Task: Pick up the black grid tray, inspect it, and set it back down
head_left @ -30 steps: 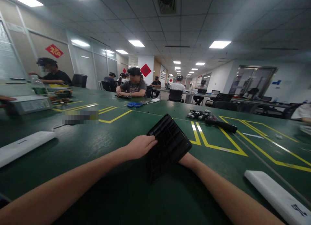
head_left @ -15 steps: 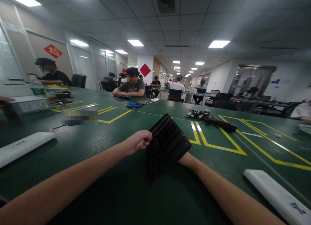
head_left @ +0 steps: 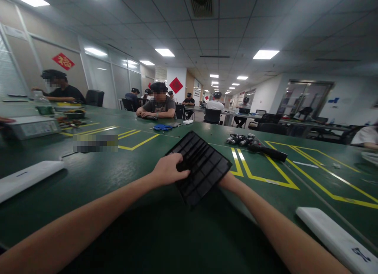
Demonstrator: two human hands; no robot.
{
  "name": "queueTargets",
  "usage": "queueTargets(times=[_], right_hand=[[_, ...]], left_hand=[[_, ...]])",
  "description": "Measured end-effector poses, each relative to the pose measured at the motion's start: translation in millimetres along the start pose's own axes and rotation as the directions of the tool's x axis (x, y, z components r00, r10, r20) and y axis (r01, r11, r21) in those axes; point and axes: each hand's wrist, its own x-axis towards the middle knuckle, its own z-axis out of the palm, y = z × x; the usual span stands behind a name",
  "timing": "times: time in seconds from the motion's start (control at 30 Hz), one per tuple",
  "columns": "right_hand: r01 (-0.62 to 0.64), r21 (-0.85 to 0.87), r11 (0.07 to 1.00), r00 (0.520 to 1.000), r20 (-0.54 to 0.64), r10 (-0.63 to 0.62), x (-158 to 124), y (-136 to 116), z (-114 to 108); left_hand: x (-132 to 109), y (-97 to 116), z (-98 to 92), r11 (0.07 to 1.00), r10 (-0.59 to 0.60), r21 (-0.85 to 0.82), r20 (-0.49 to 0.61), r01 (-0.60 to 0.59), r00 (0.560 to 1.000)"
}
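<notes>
A flat black compartment tray (head_left: 203, 169), its face divided into a grid by thin ridges, is held up tilted above the green table. My left hand (head_left: 169, 168) grips its left edge, with the thumb and a finger over the gridded face. At the right corner, my right hand (head_left: 227, 182) supports it from behind; the fingers of that hand are hidden by the tray.
White bars lie at left (head_left: 32, 179) and right (head_left: 333, 236). Beyond are a dark cylinder with cables (head_left: 242, 139), a blue item (head_left: 162, 127) and yellow tape outlines (head_left: 274, 181). A grey-white box (head_left: 34, 126) stands far left. A person (head_left: 159, 104) sits opposite.
The tray's face has turned more toward me, and the part that hung below it no longer shows separately. My left hand has shifted from its edge to further over the face.
</notes>
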Motion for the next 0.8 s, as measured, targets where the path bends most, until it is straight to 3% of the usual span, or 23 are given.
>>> queueTargets(times=[0.07, 0.13, 0.23, 0.33, 0.47, 0.57, 0.67, 0.73, 0.8], right_hand=[[-0.110, -0.135, 0.985, 0.993, -0.067, 0.102, 1.5, 9.4, -21.0], [-0.345, -0.343, 0.873, 0.936, -0.190, 0.296, -3.1, 21.5, -42.1], [-0.519, -0.496, 0.697, 0.854, -0.265, 0.447, -17.3, 41.7, -63.1], [-0.556, -0.549, 0.625, 0.824, -0.265, 0.501, -29.4, 57.5, -68.5], [-0.528, -0.612, 0.590, 0.835, -0.245, 0.493, -31.7, 63.1, -67.7], [-0.501, -0.667, 0.551, 0.853, -0.274, 0.445, -24.2, 53.4, -64.5], [-0.474, -0.669, 0.572, 0.875, -0.283, 0.393, -12.8, 33.7, -49.9], [-0.405, -0.652, 0.641, 0.910, -0.217, 0.354, -7.1, 19.1, -31.5], [-0.302, -0.618, 0.726, 0.946, -0.101, 0.307, -5.4, 7.2, -9.3]], left_hand=[[7.6, -16.8, -6.1, 0.986, -0.154, 0.068, -0.019, 0.155, 0.988], [14.0, -36.6, -11.8, 0.938, -0.321, 0.138, 0.002, 0.317, 0.947], [19.2, -60.5, -14.6, 0.862, -0.463, 0.244, 0.026, 0.444, 0.886], [21.4, -71.8, -9.8, 0.825, -0.510, 0.305, 0.040, 0.476, 0.859], [23.6, -76.3, -6.6, 0.817, -0.540, 0.300, 0.100, 0.492, 0.836], [22.9, -69.5, -10.0, 0.860, -0.442, 0.290, 0.013, 0.419, 0.897], [15.4, -44.2, -5.0, 0.963, -0.213, 0.146, -0.089, 0.225, 0.973], [6.1, -20.2, 7.6, 0.998, -0.058, -0.025, -0.027, 0.058, 0.998], [-4.1, 1.4, 25.0, 0.981, 0.136, -0.146, 0.062, -0.125, 0.989]])
